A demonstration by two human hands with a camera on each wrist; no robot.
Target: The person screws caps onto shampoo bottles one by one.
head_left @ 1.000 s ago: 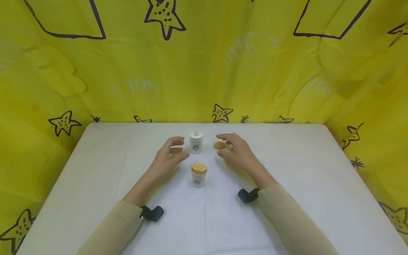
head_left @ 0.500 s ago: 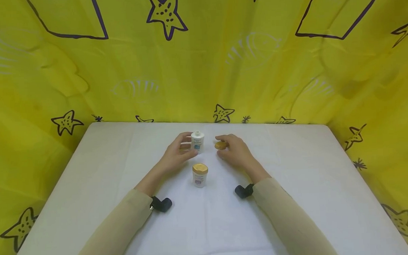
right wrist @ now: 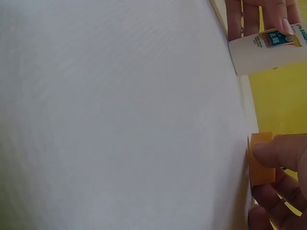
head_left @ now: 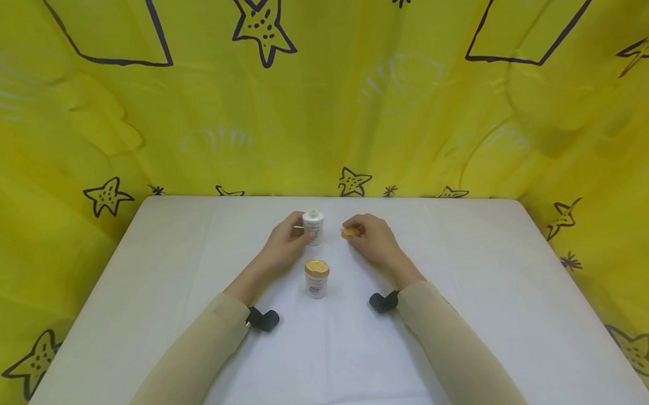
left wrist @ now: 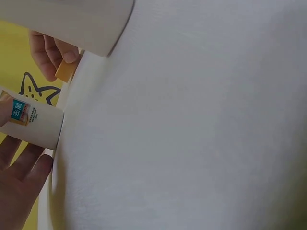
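A white bottle (head_left: 314, 221) without a cap stands upright toward the back of the table, its narrow neck showing. My left hand (head_left: 287, 242) grips it from the left, thumb across the front label and fingers behind. To its right, my right hand (head_left: 376, 239) pinches a gold cap (head_left: 350, 232) between thumb and fingers, low at the table surface. The right wrist view shows the thumb on the orange-gold side of the cap (right wrist: 262, 160). Nearer to me, between the forearms, stands a second white bottle (head_left: 316, 285) with its gold cap (head_left: 317, 268) on; neither hand touches it.
A white cloth covers the table (head_left: 330, 357). Yellow curtain (head_left: 321, 107) printed with starfish and fish hangs behind and at both sides. Each wrist wears a small black camera, the left one (head_left: 264, 319) and the right one (head_left: 383, 303).
My left hand has moved right and closed round the uncapped bottle. My right hand's fingers have closed on the loose gold cap, which now sits tilted. The capped bottle stays put.
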